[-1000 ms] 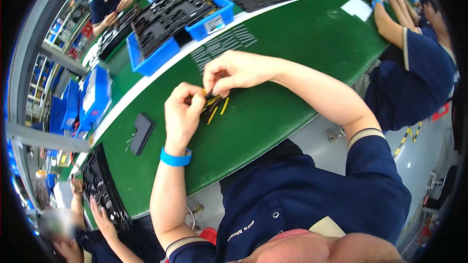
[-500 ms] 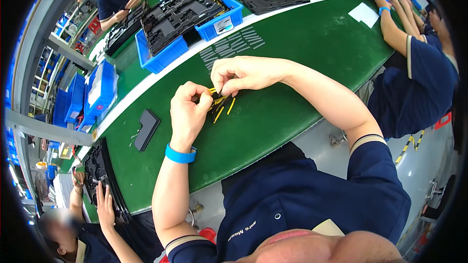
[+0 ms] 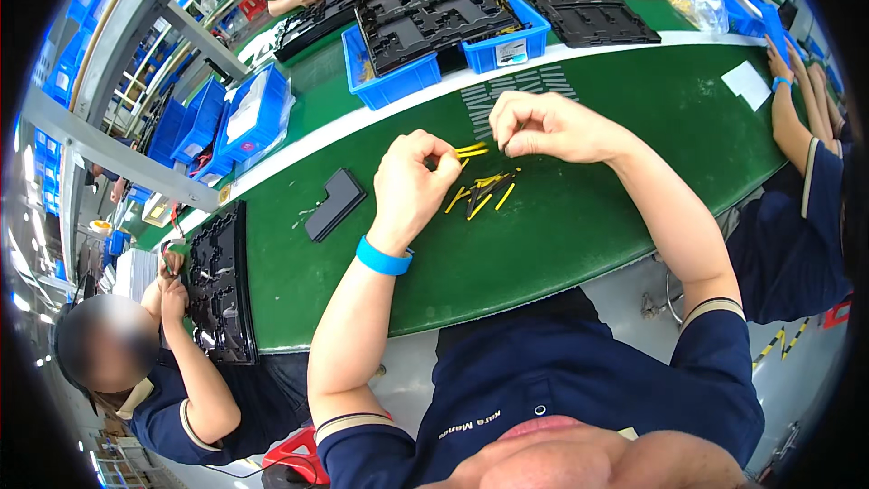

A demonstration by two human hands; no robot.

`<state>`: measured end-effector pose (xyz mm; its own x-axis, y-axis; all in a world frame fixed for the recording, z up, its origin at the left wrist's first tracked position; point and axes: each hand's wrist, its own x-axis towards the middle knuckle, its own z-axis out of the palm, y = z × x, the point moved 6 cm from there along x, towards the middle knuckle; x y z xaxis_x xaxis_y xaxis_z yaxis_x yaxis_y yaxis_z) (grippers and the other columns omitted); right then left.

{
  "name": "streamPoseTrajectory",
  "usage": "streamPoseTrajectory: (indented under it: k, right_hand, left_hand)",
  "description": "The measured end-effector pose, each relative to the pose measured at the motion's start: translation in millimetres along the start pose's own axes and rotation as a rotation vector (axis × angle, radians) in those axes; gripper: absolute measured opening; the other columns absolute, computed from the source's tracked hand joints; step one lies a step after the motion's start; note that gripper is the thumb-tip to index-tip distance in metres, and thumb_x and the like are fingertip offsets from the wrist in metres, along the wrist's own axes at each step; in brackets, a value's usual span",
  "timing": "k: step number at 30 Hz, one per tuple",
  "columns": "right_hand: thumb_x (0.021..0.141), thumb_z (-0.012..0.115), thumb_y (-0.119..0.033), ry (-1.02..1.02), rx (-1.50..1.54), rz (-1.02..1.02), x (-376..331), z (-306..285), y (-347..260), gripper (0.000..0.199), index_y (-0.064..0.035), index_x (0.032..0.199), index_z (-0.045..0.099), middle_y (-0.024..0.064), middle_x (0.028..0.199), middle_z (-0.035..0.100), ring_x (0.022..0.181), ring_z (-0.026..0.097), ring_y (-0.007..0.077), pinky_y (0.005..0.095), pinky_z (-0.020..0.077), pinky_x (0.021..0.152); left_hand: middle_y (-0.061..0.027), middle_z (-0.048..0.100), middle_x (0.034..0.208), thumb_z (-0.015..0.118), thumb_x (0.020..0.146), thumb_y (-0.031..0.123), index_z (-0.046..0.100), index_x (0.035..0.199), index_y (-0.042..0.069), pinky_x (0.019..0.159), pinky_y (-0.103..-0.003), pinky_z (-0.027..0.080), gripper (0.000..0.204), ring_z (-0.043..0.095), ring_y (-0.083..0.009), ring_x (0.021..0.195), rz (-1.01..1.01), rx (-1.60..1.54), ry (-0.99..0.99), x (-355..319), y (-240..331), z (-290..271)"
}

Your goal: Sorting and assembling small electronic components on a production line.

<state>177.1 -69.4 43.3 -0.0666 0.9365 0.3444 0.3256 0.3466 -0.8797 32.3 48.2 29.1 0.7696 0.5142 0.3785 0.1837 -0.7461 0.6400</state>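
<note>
Slim yellow and black pieces point(image 3: 489, 187) lie jumbled on the table point(image 3: 588, 217); left hand point(image 3: 416, 177) pinches yellow strips point(image 3: 474, 152), right hand point(image 3: 557, 127) curls apart, its grip I can't tell.

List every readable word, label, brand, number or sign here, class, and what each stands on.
Pale lettering on the wearer's navy shirt: partly legible, not copied here.
White label on a blue bin: too small to read.
I can read no other text.
</note>
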Motion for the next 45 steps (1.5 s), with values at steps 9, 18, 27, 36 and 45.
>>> streamPoseTrajectory:
  k: [9,18,27,36,45]
  right_hand:
    - [0.084,0.067,-0.008,0.214,-0.557,0.419,-8,-61,18,0.010,0.0008,0.086,0.066,0.0045,0.072,0.064,0.059,0.059,0.0100,0.0255,0.0496,0.057]
    - [0.081,0.069,-0.008,0.093,-0.616,0.622,-16,-50,28,0.010,0.0007,0.084,0.066,0.0073,0.075,0.064,0.064,0.062,0.0148,0.0305,0.0505,0.060]
    - [0.080,0.070,-0.008,0.245,-0.673,0.419,-17,-68,30,0.012,-0.0001,0.089,0.068,0.0074,0.085,0.066,0.077,0.063,0.0166,0.0303,0.0516,0.068]
    - [0.081,0.070,-0.014,0.315,-0.863,0.434,-17,-72,46,0.013,-0.0047,0.088,0.066,0.0069,0.081,0.068,0.076,0.064,0.0199,0.0335,0.0510,0.071]
    - [0.081,0.069,-0.018,0.319,-0.925,0.436,-16,-68,50,0.012,-0.0070,0.085,0.066,0.0059,0.083,0.066,0.083,0.064,0.0226,0.0353,0.0498,0.075]
  left_hand:
    - [-0.0080,0.067,0.075,0.063,0.080,0.016,0.068,0.080,0.004,0.066,-0.031,0.050,0.014,0.065,-0.0201,0.071,-0.035,0.291,-0.043,7,-2,-23]
    - [-0.0070,0.066,0.074,0.060,0.080,0.020,0.068,0.079,0.005,0.065,-0.033,0.049,0.016,0.064,-0.0215,0.069,-0.086,0.313,-0.137,4,-1,-12]
    - [-0.0065,0.063,0.075,0.059,0.080,0.020,0.066,0.077,0.006,0.067,-0.037,0.049,0.015,0.061,-0.0243,0.076,-0.060,0.392,-0.157,2,1,-10]
    - [-0.0070,0.063,0.074,0.058,0.080,0.019,0.066,0.076,0.006,0.066,-0.038,0.049,0.015,0.061,-0.0252,0.076,0.010,0.482,-0.168,2,1,-7]
    - [-0.0044,0.064,0.074,0.062,0.080,0.021,0.066,0.072,0.010,0.065,-0.039,0.051,0.014,0.061,-0.0248,0.076,0.028,0.522,-0.163,-1,2,-7]
